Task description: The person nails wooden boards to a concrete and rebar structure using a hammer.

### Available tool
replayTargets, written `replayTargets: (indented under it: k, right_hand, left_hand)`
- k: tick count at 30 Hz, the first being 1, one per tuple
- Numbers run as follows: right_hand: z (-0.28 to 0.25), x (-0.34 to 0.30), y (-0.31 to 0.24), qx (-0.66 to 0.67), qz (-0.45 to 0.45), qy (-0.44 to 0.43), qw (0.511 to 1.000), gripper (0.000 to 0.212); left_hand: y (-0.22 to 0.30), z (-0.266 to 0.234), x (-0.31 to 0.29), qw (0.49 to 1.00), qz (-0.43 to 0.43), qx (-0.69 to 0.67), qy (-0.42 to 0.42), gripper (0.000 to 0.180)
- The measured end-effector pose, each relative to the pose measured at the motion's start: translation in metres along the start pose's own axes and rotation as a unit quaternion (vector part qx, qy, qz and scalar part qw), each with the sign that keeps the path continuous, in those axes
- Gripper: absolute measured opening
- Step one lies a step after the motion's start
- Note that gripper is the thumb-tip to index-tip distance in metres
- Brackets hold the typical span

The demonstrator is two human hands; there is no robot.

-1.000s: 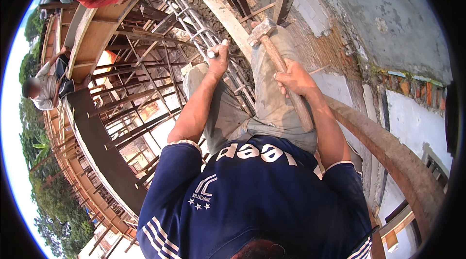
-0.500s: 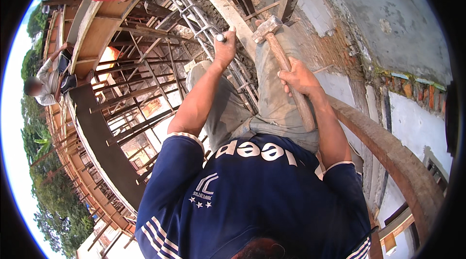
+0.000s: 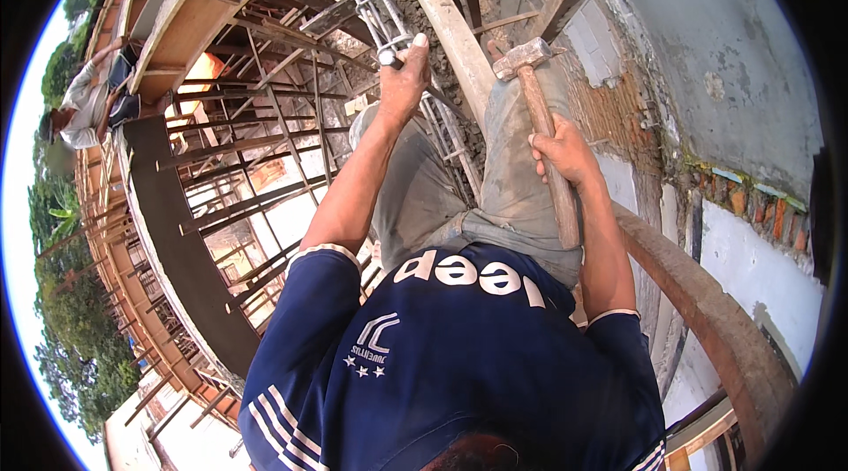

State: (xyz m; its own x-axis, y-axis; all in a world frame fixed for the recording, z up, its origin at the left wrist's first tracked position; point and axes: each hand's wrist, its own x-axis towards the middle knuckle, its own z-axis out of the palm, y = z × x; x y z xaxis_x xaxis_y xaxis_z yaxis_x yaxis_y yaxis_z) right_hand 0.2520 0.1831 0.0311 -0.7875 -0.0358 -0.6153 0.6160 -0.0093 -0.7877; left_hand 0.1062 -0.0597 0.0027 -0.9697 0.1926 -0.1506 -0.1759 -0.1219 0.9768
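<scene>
My right hand (image 3: pixel 568 153) is closed around the wooden handle of a hammer (image 3: pixel 536 100). Its heavy, worn metal head points away from me, over my right knee, and the handle's butt lies by my lap. My left hand (image 3: pixel 405 82) grips a metal rod (image 3: pixel 388 58) with a bright round end showing beside the thumb; its tip is hard to make out. Just past that hand runs a cage of steel reinforcing bars (image 3: pixel 375 7) tied with stirrups, passing on between my legs.
A pale wooden plank (image 3: pixel 442 16) runs beside the rebar. At right stand a grey plastered wall (image 3: pixel 715 56) and a curved timber beam (image 3: pixel 707 294). Timber scaffolding (image 3: pixel 265 127) drops away at left, below a curved formwork panel (image 3: pixel 185 21). Another person (image 3: pixel 88 113) is at far left.
The view has shifted a little, so the wall and planks sit farther right. My left hand has tilted with the rod, relative to the rebar. Both hands keep their holds.
</scene>
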Motion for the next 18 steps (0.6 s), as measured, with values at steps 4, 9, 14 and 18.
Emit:
replayTargets:
  k: [4, 9, 14, 18]
  right_hand:
    - [-0.005, 0.003, 0.003, 0.023, 0.008, -0.018, 1.0, 0.018]
    - [-0.004, 0.002, 0.0, -0.009, 0.007, -0.023, 1.0, 0.019]
    - [-0.005, 0.005, 0.002, -0.021, 0.0, -0.028, 0.999, 0.02]
    - [-0.002, 0.0, -0.003, -0.025, 0.001, -0.006, 1.0, 0.016]
  left_hand:
    - [0.106, -0.01, -0.056, 0.993, 0.085, -0.079, -0.004, 0.056]
    - [0.222, -0.041, -0.123, 0.942, 0.258, -0.185, -0.11, 0.047]
    - [0.264, -0.071, -0.155, 0.915, 0.308, -0.188, -0.177, 0.041]
    - [0.205, -0.051, -0.13, 0.944, 0.31, -0.106, -0.045, 0.04]
